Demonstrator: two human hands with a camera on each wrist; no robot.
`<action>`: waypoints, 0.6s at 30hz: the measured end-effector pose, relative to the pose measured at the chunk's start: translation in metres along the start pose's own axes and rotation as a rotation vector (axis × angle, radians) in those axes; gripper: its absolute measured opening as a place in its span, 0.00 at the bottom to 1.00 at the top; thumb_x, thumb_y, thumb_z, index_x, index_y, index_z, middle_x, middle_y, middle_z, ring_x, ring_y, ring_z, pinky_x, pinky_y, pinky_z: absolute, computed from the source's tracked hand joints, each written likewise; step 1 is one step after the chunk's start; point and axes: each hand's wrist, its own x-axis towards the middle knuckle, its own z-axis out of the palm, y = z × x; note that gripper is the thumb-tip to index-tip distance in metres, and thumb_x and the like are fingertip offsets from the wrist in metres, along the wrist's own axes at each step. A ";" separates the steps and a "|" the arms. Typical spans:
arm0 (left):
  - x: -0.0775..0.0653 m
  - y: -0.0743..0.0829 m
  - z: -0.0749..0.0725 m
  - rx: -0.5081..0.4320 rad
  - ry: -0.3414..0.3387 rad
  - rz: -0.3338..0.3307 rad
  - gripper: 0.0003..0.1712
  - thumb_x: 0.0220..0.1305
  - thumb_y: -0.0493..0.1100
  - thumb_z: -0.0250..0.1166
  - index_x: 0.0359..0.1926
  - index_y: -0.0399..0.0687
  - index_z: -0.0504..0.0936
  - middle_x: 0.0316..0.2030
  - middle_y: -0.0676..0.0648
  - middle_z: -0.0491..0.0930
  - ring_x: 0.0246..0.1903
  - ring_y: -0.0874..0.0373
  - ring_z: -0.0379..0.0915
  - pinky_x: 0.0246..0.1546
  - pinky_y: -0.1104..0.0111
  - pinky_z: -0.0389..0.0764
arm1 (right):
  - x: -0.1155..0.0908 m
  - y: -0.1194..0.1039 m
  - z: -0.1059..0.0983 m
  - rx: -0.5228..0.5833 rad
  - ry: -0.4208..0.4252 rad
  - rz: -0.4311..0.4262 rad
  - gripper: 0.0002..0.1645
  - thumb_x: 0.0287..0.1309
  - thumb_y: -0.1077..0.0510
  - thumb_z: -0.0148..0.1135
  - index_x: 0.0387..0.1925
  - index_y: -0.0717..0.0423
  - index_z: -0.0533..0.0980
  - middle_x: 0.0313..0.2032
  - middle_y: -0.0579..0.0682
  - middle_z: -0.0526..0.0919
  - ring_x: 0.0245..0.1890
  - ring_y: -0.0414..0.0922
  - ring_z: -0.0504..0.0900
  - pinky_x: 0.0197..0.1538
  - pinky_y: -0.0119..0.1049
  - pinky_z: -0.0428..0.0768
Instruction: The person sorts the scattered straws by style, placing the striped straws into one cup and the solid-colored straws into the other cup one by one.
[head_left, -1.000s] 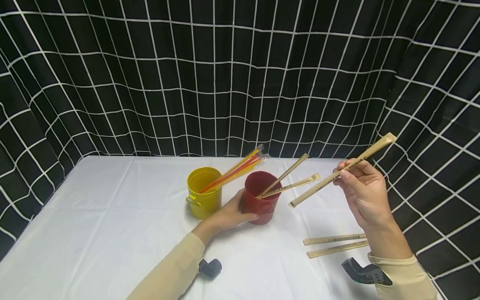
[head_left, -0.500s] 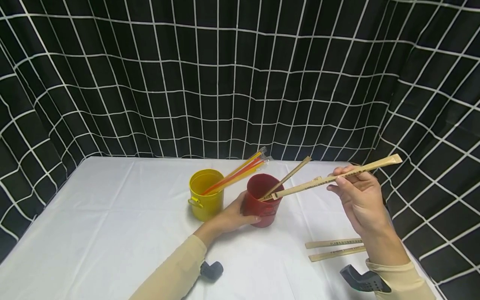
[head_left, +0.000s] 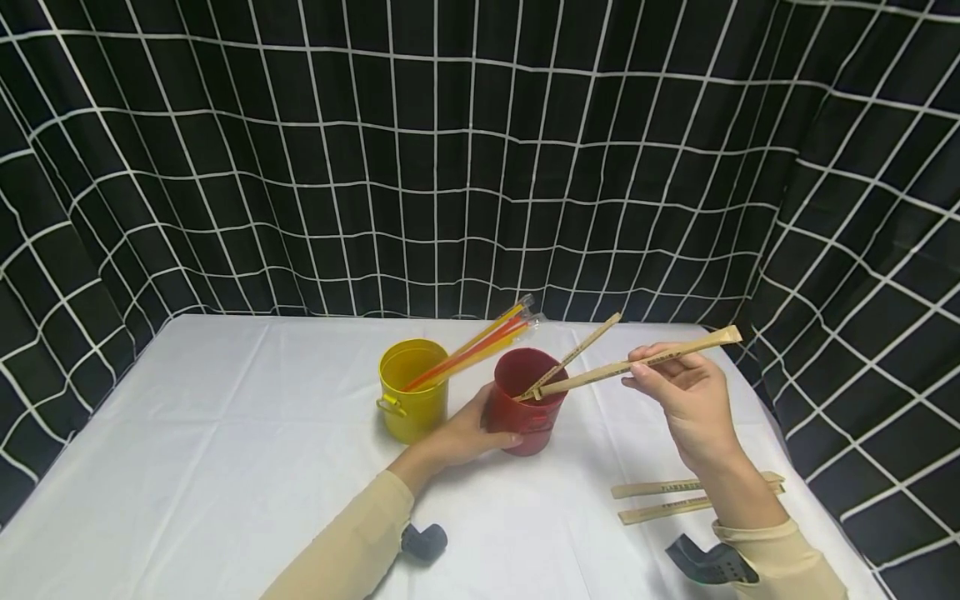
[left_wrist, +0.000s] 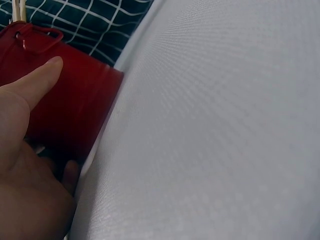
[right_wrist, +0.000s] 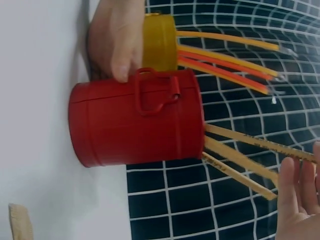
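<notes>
My left hand (head_left: 461, 435) grips the side of a small red metal bucket (head_left: 531, 429), thumb across its front, also seen in the left wrist view. My right hand (head_left: 693, 408) pinches a paper-wrapped straw (head_left: 600, 372) between thumb and fingers. The lower end of that straw is at the red bucket's mouth, its upper end rising to the right. Other paper-wrapped straws (right_wrist: 240, 181) lean out of the red bucket in the right wrist view; one of them is largely hidden behind the held straw in the head view.
Just left stands a yellow bucket (head_left: 412, 414) with several orange, red and yellow straws (head_left: 472, 354) in clear wrappers. Two paper-wrapped straws (head_left: 660, 489) lie on the white tablecloth (head_left: 225, 467) by the right forearm, partly covered by it. A black gridded curtain (head_left: 465, 150) hangs behind.
The right hand has moved left and lowered its straw, from beside the red bucket until the lower end reached the bucket's mouth. The left hand stays on the red bucket.
</notes>
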 end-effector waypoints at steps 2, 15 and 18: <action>0.000 0.000 0.000 0.002 -0.001 -0.005 0.55 0.62 0.53 0.71 0.81 0.55 0.48 0.79 0.49 0.55 0.79 0.51 0.51 0.79 0.50 0.57 | -0.001 0.002 0.002 -0.045 0.006 0.007 0.09 0.60 0.78 0.60 0.42 0.72 0.79 0.39 0.47 0.88 0.40 0.40 0.89 0.47 0.32 0.88; 0.001 -0.002 0.000 -0.008 -0.002 -0.001 0.55 0.62 0.53 0.71 0.81 0.56 0.47 0.80 0.50 0.54 0.80 0.51 0.50 0.79 0.50 0.57 | -0.004 0.011 0.005 -0.177 0.011 -0.008 0.11 0.60 0.75 0.63 0.44 0.77 0.77 0.41 0.42 0.91 0.50 0.37 0.88 0.59 0.26 0.82; 0.000 -0.002 0.000 -0.003 -0.001 -0.003 0.55 0.62 0.53 0.71 0.81 0.56 0.48 0.80 0.50 0.54 0.79 0.51 0.50 0.79 0.50 0.57 | -0.004 0.012 0.006 -0.210 0.011 -0.006 0.10 0.60 0.75 0.63 0.43 0.78 0.77 0.41 0.40 0.90 0.52 0.36 0.86 0.59 0.24 0.81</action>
